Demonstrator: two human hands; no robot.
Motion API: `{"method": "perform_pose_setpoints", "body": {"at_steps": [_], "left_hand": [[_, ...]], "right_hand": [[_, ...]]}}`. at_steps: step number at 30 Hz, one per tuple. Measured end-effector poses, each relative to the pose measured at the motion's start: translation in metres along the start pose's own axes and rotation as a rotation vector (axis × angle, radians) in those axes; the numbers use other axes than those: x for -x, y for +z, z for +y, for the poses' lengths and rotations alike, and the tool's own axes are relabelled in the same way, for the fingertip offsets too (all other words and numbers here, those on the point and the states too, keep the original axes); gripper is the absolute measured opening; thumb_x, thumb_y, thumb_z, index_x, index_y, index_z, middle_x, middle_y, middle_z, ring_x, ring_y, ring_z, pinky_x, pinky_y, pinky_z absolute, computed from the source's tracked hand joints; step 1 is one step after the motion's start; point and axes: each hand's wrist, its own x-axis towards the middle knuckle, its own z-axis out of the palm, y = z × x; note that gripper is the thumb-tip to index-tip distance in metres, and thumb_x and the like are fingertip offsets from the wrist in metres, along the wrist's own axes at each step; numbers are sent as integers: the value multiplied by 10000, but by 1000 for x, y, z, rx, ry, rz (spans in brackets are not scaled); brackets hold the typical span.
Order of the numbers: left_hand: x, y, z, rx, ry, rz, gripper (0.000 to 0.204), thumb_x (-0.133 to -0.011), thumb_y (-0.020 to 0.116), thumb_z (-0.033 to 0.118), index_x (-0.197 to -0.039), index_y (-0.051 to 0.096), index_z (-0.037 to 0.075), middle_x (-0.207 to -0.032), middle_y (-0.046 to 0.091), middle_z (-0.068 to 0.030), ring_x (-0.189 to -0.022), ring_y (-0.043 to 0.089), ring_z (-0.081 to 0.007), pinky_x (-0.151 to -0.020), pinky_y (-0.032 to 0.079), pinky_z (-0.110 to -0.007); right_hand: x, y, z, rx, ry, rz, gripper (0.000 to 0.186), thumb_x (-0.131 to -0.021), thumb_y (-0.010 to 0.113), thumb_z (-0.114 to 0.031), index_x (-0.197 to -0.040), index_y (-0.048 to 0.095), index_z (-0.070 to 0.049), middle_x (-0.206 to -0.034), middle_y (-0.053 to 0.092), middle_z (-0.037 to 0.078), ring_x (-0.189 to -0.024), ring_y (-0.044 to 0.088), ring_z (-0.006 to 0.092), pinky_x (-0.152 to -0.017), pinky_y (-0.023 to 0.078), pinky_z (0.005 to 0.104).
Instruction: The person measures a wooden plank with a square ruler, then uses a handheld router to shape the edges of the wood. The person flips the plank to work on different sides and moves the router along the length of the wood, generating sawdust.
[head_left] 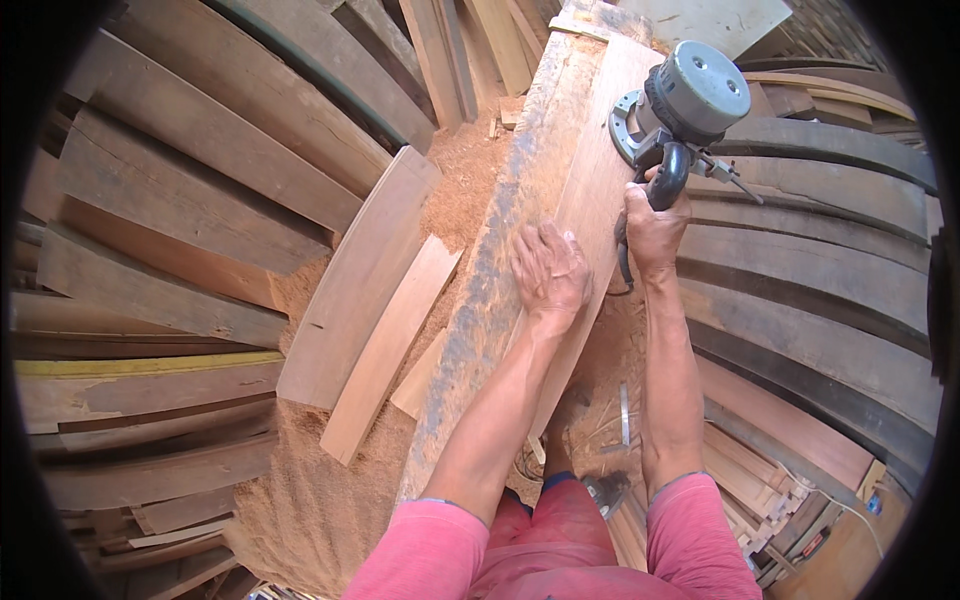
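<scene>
A router (690, 100) with a round grey motor housing stands on the far part of a light wooden board (600, 155). My right hand (657, 222) is closed around its black curved handle. A metal rod with a screw juts from the router's right side, and a black cord hangs below the handle. My left hand (550, 268) lies flat on the board, nearer to me, fingers spread and holding nothing. The board rests along the right side of a worn, stained workbench (510, 215). The router's bit is hidden under its base.
Sawdust (310, 520) covers the floor left of the bench, where a wide plank (365, 270) and a narrower plank (390, 350) lie. Stacked dark timber (170, 190) lines the left; more planks (800, 250) fill the right. A thin metal strip (625, 413) lies near my leg.
</scene>
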Motion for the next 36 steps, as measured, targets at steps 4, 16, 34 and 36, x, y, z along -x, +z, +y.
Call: {"method": "perform_pose_setpoints", "body": {"at_steps": [4,16,34,36], "left_hand": [[-1,-2,3,3,-11,-30,324,-953,600,236,-1142,551,-23,-1082,556,-218,-1044,554,-388,-886,455,-517],[-1,-4,3,8,-7,-37,302,-953,586,211,-1131,544,-28,-1065,535,-230,-1023,548,-396,-875,447,-518],[-3,-9,5,-8,-24,-88,317,-945,599,202,-1159,520,-18,-1051,518,-218,-999,537,-387,-853,436,-513],[-3,-10,6,-9,-25,-101,328,-946,596,202,-1173,520,-22,-1054,520,-218,-1001,537,-387,-854,435,-515]], "right_hand": [[-22,1,9,34,-45,13,179,-879,669,18,-1026,602,-61,-741,594,-19,-609,583,67,-551,479,252],[-84,4,31,71,-129,17,144,-877,671,-4,-985,601,-68,-721,600,-10,-588,587,78,-542,486,262],[-150,13,36,45,-79,5,156,-877,663,-2,-1015,608,-50,-669,620,17,-558,599,101,-521,476,278],[-156,13,33,58,-66,-1,151,-876,663,-5,-1011,611,-50,-666,621,18,-556,600,102,-521,476,277]]}}
